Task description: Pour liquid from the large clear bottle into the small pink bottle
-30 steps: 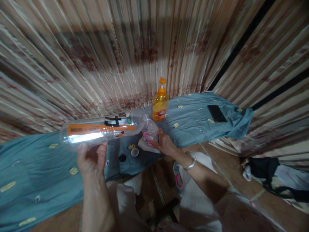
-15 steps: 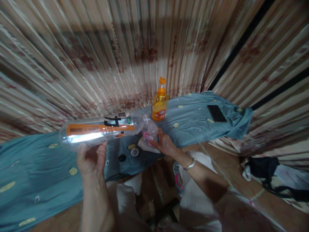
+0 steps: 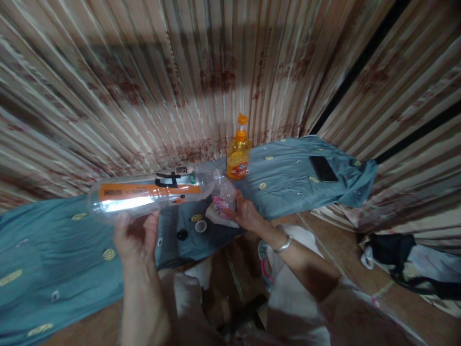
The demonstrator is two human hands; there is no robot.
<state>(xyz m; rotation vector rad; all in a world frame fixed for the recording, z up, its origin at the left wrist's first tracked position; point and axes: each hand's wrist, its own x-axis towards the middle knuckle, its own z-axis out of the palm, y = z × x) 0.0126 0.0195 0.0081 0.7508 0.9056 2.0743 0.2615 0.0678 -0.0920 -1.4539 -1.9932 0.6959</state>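
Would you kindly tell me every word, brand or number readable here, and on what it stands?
None can be read with certainty.
Large bottle: bold black characters, not certain; smaller print too blurred.
Small bottle: pink label, too blurred.
Orange pump bottle: lettering on red label, too blurred.
Teal cloth: printed marks, too small.

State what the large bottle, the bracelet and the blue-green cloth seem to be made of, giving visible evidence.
Large bottle: probably clear, glossy plastic; it is see-through, with a bright glare.
Bracelet: likely polished metal; it is silvery and catches the light.
Blue-green cloth: fabric, apparently smooth with a low sheen; it wrinkles softly. Its fibre is unclear.
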